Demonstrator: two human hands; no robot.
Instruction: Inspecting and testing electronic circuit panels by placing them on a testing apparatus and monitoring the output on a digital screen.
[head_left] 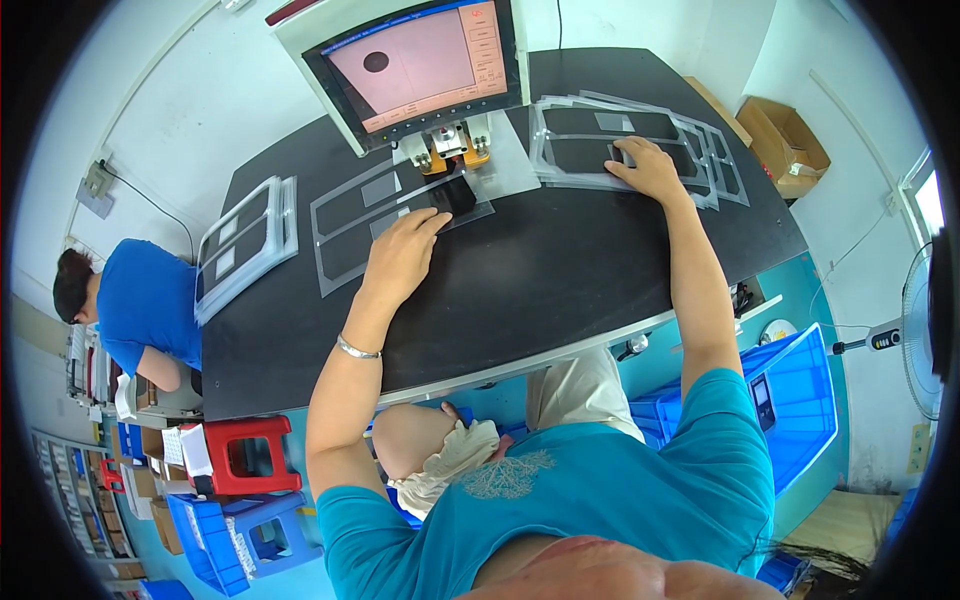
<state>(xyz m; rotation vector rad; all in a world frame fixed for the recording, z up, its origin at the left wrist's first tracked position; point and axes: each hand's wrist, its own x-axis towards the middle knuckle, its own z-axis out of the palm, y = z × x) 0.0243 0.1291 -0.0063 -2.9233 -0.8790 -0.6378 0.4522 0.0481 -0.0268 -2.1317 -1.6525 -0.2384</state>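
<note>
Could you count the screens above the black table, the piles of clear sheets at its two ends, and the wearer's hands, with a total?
Screen: 1
Piles: 2 (left pile, right pile)
Hands: 2 (left hand, right hand)
Total: 5

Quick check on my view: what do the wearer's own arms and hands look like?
Both the left hand and right hand are ungloved. Short teal sleeves leave the forearms uncovered. A silver-coloured bracelet circles the left wrist; none shows on the right.
</note>
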